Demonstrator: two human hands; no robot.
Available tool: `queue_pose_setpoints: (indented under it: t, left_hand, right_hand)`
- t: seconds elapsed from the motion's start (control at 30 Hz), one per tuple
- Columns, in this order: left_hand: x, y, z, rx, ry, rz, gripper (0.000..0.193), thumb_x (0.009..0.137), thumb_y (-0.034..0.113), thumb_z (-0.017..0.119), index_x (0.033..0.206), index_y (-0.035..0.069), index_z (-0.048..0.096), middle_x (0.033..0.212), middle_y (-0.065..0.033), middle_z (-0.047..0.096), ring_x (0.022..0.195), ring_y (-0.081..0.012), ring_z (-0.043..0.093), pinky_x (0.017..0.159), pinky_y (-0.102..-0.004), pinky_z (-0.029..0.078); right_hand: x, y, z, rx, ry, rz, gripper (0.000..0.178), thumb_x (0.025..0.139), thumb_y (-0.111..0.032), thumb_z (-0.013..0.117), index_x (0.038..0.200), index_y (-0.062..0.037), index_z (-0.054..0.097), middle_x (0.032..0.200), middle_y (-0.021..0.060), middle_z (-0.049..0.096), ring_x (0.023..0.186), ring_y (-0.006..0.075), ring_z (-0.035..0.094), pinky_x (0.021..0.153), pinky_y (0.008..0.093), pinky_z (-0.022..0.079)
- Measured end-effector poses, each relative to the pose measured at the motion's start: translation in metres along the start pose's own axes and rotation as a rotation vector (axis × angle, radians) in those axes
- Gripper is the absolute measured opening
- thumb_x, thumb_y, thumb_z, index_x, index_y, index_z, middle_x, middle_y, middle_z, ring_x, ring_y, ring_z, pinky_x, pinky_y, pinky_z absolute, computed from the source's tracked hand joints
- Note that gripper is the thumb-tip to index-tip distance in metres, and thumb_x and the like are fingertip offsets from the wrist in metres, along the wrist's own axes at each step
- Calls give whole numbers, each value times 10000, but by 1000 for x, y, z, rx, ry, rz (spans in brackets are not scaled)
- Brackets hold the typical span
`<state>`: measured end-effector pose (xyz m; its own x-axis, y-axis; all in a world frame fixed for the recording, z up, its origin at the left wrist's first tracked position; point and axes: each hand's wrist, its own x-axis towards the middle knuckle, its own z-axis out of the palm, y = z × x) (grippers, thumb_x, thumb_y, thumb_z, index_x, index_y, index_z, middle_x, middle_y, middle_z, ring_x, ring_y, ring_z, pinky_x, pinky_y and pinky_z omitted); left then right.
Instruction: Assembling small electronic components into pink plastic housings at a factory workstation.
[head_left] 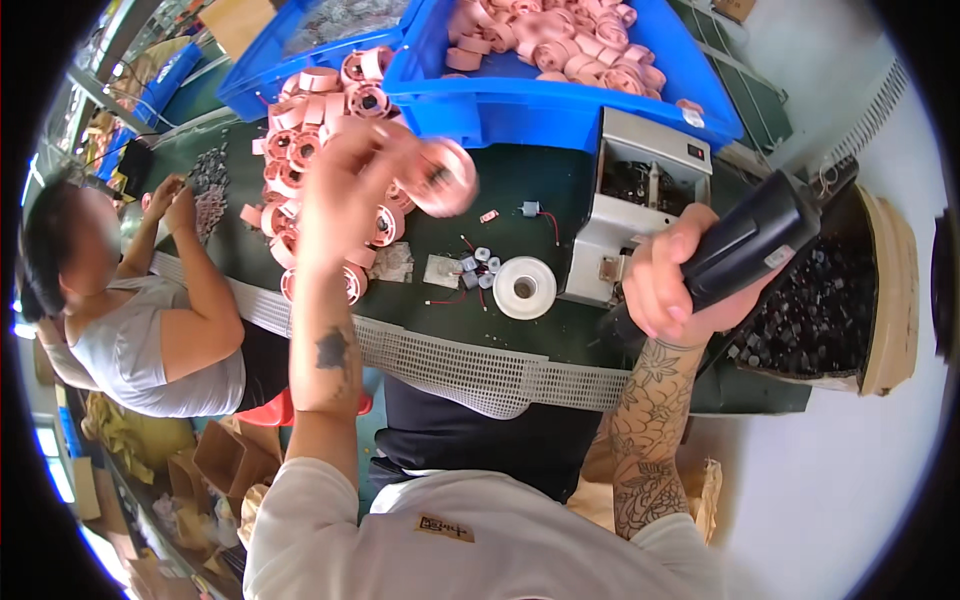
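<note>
Near edge: worktop [450, 225] is fronted by a grey perforated strip [450, 360]. Black powered driver [750, 240] is gripped by the right hand [665, 275], fingers wrapped fully around the body. Its long axis is run diagonally: tail up-right, nose down-left toward the worktop. Best kept square to whatever is driven, I'd judge; tip contact can't be confirmed, nose is blurred.

Mid: white reel [524, 267] and small motors [480, 267] are set out between the hands. Pink round part [455, 180] is pinched at its side by the left hand [350, 170], fingers curled; exact finger gap can't be told through blur. Part is held above the worktop, beside the pink pile [300, 150]; open face looks turned roughly cameraward, axis uncertain. Rim grip is advised, centre kept clear.

Far: blue bin [500, 110] is filled with more pink parts.
</note>
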<state>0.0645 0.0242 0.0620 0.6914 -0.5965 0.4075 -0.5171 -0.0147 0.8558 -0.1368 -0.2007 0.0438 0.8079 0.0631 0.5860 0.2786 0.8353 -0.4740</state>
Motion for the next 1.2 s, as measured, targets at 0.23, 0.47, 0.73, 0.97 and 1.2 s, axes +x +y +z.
queue_pose_setpoints:
  t: [0.23, 0.47, 0.73, 0.97, 1.2]
  left_hand:
    - [98, -53, -143, 743, 421, -110, 288, 808, 297, 657, 932, 38, 689, 831, -114, 693, 730, -206, 667, 695, -335, 515]
    - [172, -33, -24, 807, 70, 180, 328, 763, 261, 622, 1035, 82, 660, 974, -172, 672, 908, -347, 645, 797, -397, 509]
    - [232, -94, 59, 1612, -632, 46, 301, 816, 157, 598, 1091, 61, 673, 1184, -159, 623, 1102, -373, 579, 868, -434, 506]
    - [228, -85, 53, 1589, -745, 102, 255, 803, 161, 600, 1012, 45, 688, 1126, -165, 643, 1043, -310, 619, 826, -430, 519]
    - [126, 8, 38, 585, -304, 333, 215, 763, 166, 659, 890, 11, 580, 822, -121, 613, 792, -279, 595, 723, -373, 472]
  right_hand:
    - [11, 14, 10, -15, 82, -36, 1102, 698, -912, 248, 995, 115, 516, 532, 103, 497, 359, 155, 435, 340, 276, 373]
    - [5, 13, 7, 23, 126, -43, 1111, 684, -917, 266, 992, 122, 513, 534, 109, 498, 351, 147, 434, 327, 274, 364]
    - [5, 15, 10, -8, 173, -49, 1099, 700, -902, 279, 986, 131, 520, 536, 106, 493, 357, 145, 437, 336, 277, 368]
    - [5, 14, 13, -26, 189, -42, 1114, 698, -910, 239, 977, 131, 521, 530, 98, 488, 351, 137, 424, 328, 271, 348]
    - [4, 10, 11, -55, 141, -68, 1086, 724, -891, 226, 980, 126, 504, 544, 94, 496, 353, 129, 428, 327, 268, 354]
